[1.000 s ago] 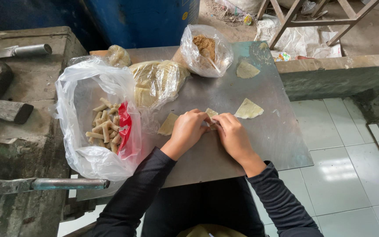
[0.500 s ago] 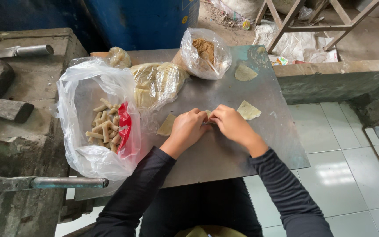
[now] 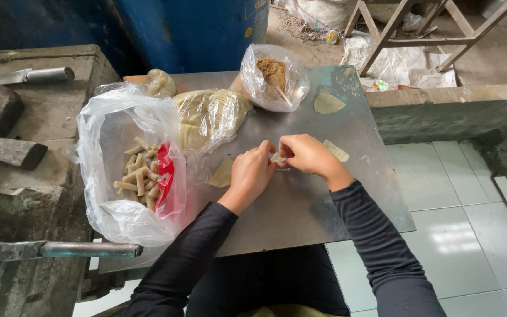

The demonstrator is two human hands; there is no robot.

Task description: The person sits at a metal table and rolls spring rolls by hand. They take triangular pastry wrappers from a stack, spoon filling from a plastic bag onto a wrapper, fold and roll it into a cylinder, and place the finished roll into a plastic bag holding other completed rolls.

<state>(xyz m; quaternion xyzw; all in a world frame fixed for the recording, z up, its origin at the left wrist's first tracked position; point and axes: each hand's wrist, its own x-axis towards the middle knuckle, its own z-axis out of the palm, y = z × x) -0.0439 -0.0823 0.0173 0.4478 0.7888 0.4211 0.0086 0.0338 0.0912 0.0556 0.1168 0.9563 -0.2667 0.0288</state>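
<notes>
Near the middle of the metal table (image 3: 300, 205), the left hand (image 3: 252, 175) and right hand (image 3: 307, 154) pinch closed around a half-rolled wrapper (image 3: 277, 158), with finished rolls (image 3: 139, 175) bagged at the left edge and loose wrappers (image 3: 328, 103) still unrolled.

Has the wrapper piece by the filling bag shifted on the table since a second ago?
No. The loose wrapper lies at the same spot right of the filling bag, near the metal table's far edge; only the camera view shifted.

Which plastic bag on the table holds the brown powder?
The small clear bag at the table's far edge; the big white bag holds rolled sticks, the middle bag flat wrappers.
</notes>
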